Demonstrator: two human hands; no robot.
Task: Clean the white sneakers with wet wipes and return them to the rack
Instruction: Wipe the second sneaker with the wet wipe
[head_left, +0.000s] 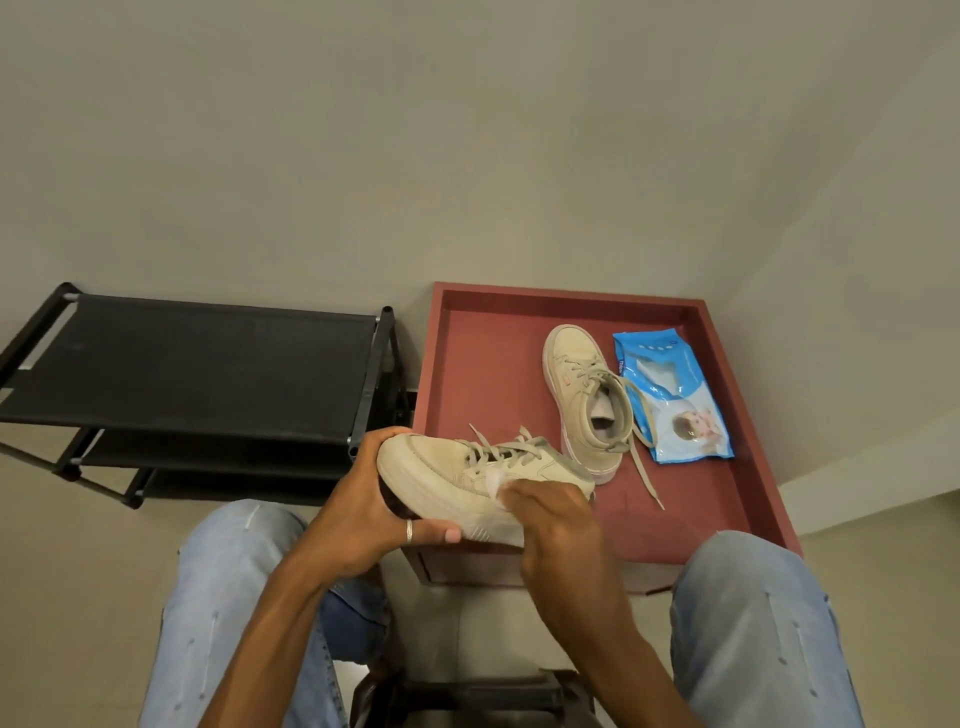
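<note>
- A white sneaker (452, 480) is held above the near edge of the red worktop (483, 364), toe pointing left, its toe end clasped by the left grip (363, 519).
- A wet wipe (492, 482) is pressed to its side by the right grip (561, 525).
- The second sneaker (579, 384) is set upright on the worktop, one lace trailing onto a blue wipes pack (680, 400) just beside it.
- A black shoe rack (197, 364) is seen left of the worktop.

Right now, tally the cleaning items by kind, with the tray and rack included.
White sneakers: 2 (held sneaker, resting sneaker)
Wet wipes pack: 1
Wet wipe: 1
Red tray: 1
Black shoe rack: 1
Total: 6
</note>
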